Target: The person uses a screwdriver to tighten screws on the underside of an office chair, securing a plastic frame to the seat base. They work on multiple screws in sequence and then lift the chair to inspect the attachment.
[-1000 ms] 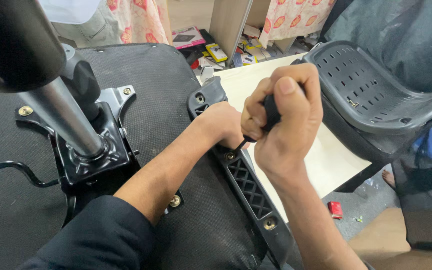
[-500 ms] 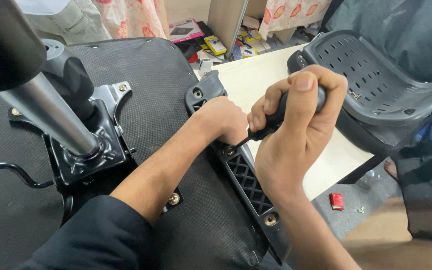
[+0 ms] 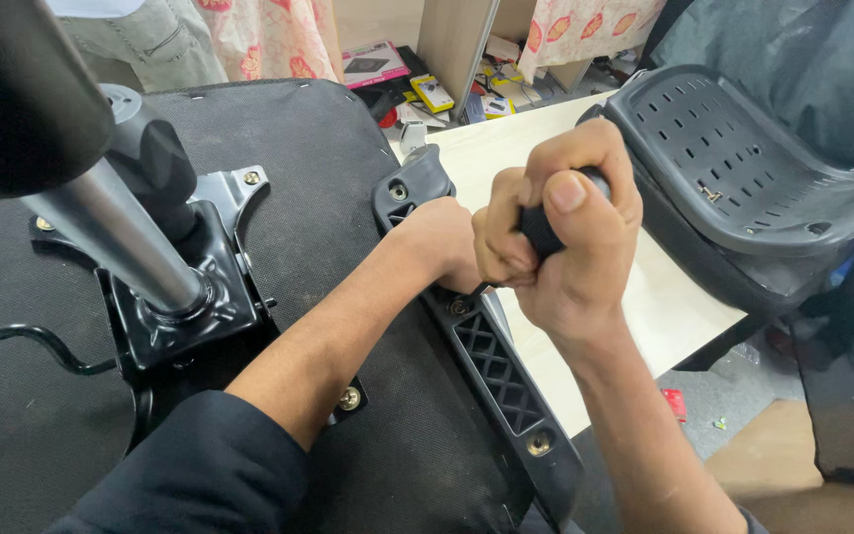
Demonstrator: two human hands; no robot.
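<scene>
Fastening appears to be the step in hand: on the near black plastic armrest bracket (image 3: 491,366), bolted to the upturned black fabric seat base (image 3: 318,178), the left hand (image 3: 437,242) is pressed, closed. The right hand (image 3: 560,232) is clenched round a black tool handle (image 3: 543,229). Steady turning seems called for. Farther left stands the steel gas-lift column (image 3: 116,237).
</scene>
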